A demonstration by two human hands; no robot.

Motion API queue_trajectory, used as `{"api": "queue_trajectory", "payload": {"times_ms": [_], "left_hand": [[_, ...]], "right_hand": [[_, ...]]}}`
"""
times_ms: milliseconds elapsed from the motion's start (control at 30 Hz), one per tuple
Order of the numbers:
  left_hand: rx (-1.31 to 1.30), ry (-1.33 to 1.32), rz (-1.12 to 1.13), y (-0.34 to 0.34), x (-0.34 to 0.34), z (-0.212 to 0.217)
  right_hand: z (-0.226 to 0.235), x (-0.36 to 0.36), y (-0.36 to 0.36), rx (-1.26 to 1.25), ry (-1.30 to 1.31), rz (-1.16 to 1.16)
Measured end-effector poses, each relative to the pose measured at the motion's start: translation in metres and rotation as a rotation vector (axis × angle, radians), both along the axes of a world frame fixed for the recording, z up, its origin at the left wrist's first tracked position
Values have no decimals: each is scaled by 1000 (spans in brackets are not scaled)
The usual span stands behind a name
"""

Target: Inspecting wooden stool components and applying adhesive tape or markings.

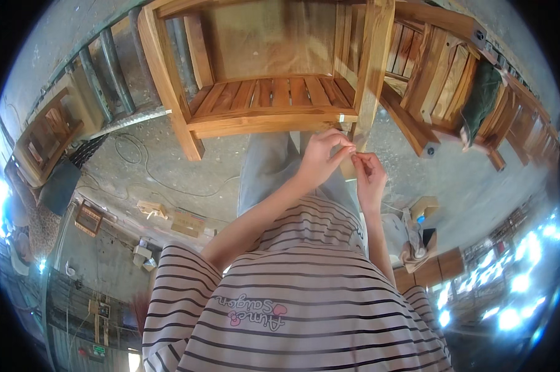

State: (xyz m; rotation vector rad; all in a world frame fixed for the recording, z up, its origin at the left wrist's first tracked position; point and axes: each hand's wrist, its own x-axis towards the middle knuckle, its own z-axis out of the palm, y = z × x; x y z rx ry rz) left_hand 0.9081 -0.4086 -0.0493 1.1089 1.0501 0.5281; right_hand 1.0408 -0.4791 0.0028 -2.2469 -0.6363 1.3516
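My left hand [321,158] and my right hand [370,178] are pinched together, fingertips almost touching, in front of my body. Whatever lies between the fingers is too small to make out. Just beyond them stands a wooden furniture frame [270,123] with square legs and a slatted lower shelf [272,93]. A small white tag or mark [342,118] shows on its front rail, close to my left hand. Partly behind my right hand is a pale tan piece [348,171], its kind unclear.
More wooden furniture frames [441,80] stand at the right, a dark green cloth [482,99] among them. Green metal bars [115,68] run along the far left. A thin cable [146,167] loops over the concrete floor [193,180]. A small wooden block [151,209] lies left.
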Motion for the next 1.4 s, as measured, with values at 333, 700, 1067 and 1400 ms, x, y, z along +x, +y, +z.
{"api": "queue_trajectory", "payload": {"times_ms": [333,700,1067,1400], "left_hand": [[98,69,-23,23,30,-11],[-96,240,173,105,7,-75],[-383,576,-570,55,48,-136],[-66,698,-559,57,50,-102]], "right_hand": [[9,-3,14,150,-202,-57],[51,-7,-22,245,-342,-208],[41,15,-27,94,-153,-278],[36,21,-26,195,-91,-246]]}}
